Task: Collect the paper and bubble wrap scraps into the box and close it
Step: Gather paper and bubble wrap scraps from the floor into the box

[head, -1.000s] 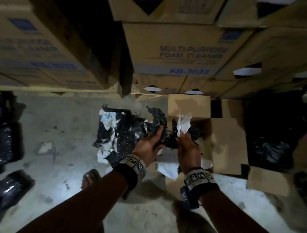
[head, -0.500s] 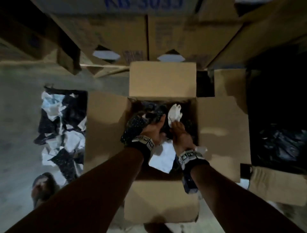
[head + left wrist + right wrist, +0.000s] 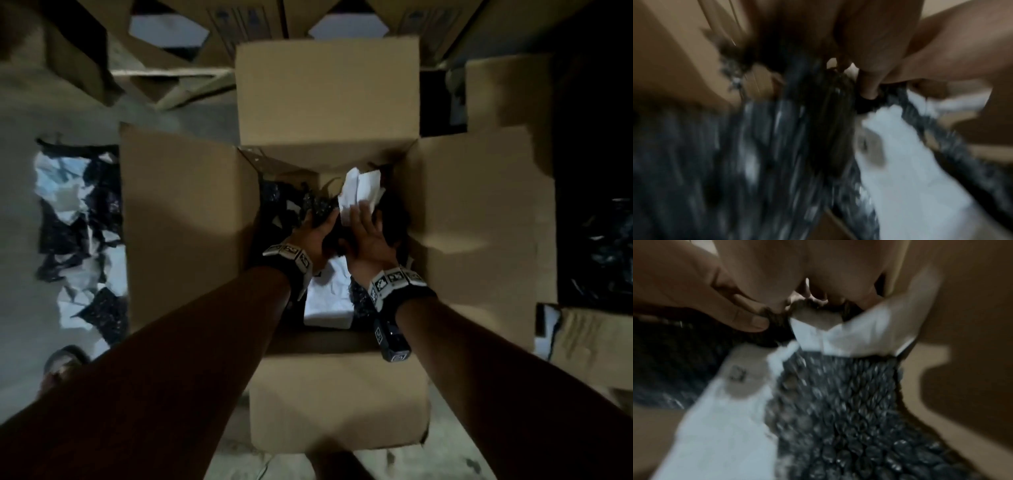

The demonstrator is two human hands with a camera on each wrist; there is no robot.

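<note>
Cardboard box point(image 3: 185, 219) stands open on the floor, and both hands are down inside it. The left hand point(image 3: 313, 236) grips black bubble wrap point(image 3: 317, 205), and the right hand point(image 3: 368, 236) holds white paper point(image 3: 359, 192) together with bubble wrap. More scraps point(image 3: 78, 233) lie on the floor, far left of the left hand.

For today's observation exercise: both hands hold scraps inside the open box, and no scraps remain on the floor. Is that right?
Not quite. Both hands, left and right, do hold scraps inside the open box, but the head view shows a pile of scraps on the floor, to the left of the box.
</note>
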